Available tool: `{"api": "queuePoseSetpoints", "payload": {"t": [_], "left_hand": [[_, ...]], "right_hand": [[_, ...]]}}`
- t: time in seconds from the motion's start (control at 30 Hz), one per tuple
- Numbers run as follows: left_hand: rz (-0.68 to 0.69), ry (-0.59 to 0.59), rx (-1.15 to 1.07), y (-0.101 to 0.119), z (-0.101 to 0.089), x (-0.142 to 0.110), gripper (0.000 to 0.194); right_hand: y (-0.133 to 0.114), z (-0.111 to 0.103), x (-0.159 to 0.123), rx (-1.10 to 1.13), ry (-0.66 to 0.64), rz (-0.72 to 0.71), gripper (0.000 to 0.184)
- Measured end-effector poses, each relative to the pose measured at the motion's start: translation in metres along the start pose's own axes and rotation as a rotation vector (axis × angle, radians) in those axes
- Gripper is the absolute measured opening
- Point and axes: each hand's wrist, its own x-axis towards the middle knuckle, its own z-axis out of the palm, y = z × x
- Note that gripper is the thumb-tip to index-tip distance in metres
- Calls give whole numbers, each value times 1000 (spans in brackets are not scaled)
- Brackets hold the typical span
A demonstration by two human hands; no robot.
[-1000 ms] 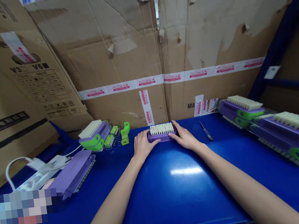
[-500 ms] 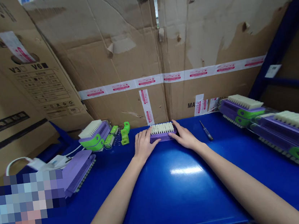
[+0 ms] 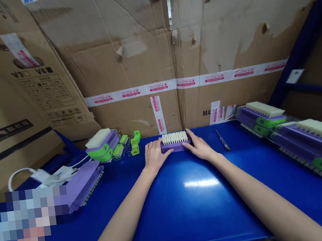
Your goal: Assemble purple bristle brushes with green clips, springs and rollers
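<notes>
A purple brush block (image 3: 176,146) with rows of cream bristles facing up rests on the blue table, near its back edge. My left hand (image 3: 155,155) grips its left end, with the thumb along the front side and the fingers behind. At the opposite end my right hand (image 3: 198,146) holds it the same way, thumb on the front face. The underside of the block is hidden. To the right of my right hand lies a screwdriver (image 3: 223,141) with a dark handle. Green plastic end pieces (image 3: 135,147) and small loose screws lie left of my left hand.
Purple-and-green brush units stand at the left (image 3: 103,145) and right (image 3: 262,118). A purple cover (image 3: 83,184) leans near a white plug and cable (image 3: 43,176). Cardboard sheets (image 3: 127,62) wall off the back. A blue metal post (image 3: 295,45) rises at the right.
</notes>
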Motion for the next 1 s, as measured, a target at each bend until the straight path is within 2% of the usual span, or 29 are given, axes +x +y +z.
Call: {"api": "queuePoseSetpoints", "payload": {"t": [1.0], "left_hand": [[-37, -50, 93, 3, -6, 0, 75]], "right_hand": [[-2, -2, -1, -14, -11, 5, 75]]}}
